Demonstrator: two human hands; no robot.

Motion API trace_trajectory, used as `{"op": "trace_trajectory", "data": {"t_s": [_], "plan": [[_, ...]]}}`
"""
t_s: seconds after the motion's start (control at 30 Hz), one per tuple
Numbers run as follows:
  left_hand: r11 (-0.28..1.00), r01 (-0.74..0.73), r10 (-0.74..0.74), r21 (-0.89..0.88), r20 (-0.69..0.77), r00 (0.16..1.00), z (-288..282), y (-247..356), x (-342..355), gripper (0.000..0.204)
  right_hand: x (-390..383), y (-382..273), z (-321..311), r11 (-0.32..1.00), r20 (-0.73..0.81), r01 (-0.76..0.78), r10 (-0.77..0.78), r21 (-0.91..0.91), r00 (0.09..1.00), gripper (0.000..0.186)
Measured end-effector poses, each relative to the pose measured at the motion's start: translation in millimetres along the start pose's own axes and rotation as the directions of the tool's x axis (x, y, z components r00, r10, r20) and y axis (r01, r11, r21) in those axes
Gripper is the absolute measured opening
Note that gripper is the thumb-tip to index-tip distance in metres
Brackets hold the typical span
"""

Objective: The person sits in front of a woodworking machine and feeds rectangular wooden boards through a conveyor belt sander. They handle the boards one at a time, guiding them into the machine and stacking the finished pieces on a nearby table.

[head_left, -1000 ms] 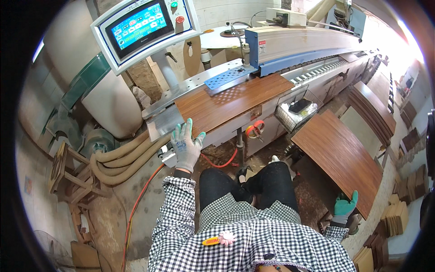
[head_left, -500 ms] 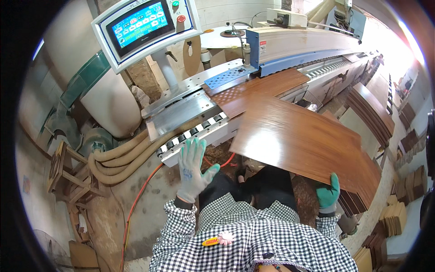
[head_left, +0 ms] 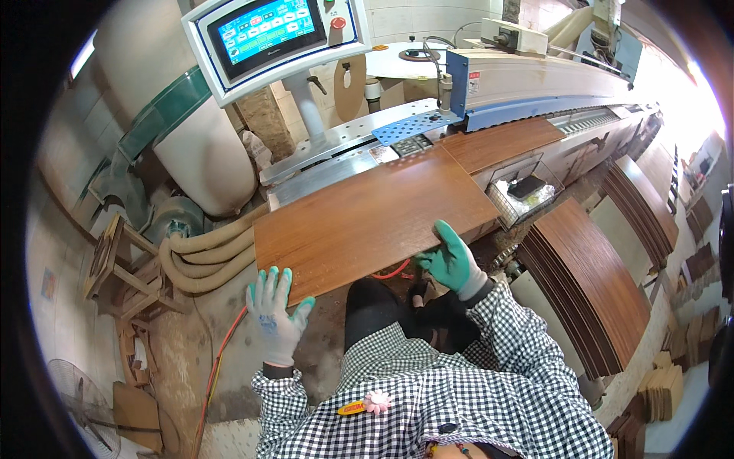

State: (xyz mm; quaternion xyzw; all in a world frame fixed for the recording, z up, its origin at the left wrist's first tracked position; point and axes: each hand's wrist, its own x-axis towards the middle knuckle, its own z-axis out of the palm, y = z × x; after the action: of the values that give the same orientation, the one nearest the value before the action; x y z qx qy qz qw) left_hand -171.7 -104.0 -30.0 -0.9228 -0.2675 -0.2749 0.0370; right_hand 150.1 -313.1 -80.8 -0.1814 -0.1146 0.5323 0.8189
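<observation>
A brown wood-grain board [head_left: 359,218] lies along the near side of a long machine, covering its front rollers. My left hand [head_left: 277,317], in a grey glove with green fingertips, is stretched flat with fingers spread; its tips touch the board's near edge by the left corner. At the same edge, farther right, my gloved right hand [head_left: 456,266] has its thumb over the top face and its fingers curled at the edge. Another brown board [head_left: 505,145] sits partly under the machine's long beam [head_left: 543,88], behind the first board.
Right of me stands a stack of brown boards [head_left: 589,283], with a second stack [head_left: 642,206] beyond. A wire basket [head_left: 527,187] hangs by the machine. A control screen [head_left: 267,34] rises at the back left. Thick hoses [head_left: 202,264] and a wooden stool [head_left: 126,264] are at left.
The near board has swung from the right-hand stack leftward onto the machine's front, uncovering the stack and basket. My right hand moved left with it; my left hand shifted down-left to the board's edge.
</observation>
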Motion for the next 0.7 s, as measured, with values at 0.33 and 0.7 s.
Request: {"op": "trace_trajectory", "data": {"t_s": [0.33, 0.7], "plan": [[0.998, 0.059, -0.056, 0.028, -0.098, 0.994, 50.6, -26.0, 69.1, 0.065, -65.6, -58.4, 6.7, 0.579, -0.002, 0.263, -0.415, -0.772, 0.91, 0.045], [0.997, 0.08, -0.078, 0.022, -0.095, 0.992, 70.5, -19.5, 84.9, 0.065, -218.6, -151.0, -57.2, -0.461, -0.229, -0.886, -0.859, -0.049, 0.459, 0.074]]}}
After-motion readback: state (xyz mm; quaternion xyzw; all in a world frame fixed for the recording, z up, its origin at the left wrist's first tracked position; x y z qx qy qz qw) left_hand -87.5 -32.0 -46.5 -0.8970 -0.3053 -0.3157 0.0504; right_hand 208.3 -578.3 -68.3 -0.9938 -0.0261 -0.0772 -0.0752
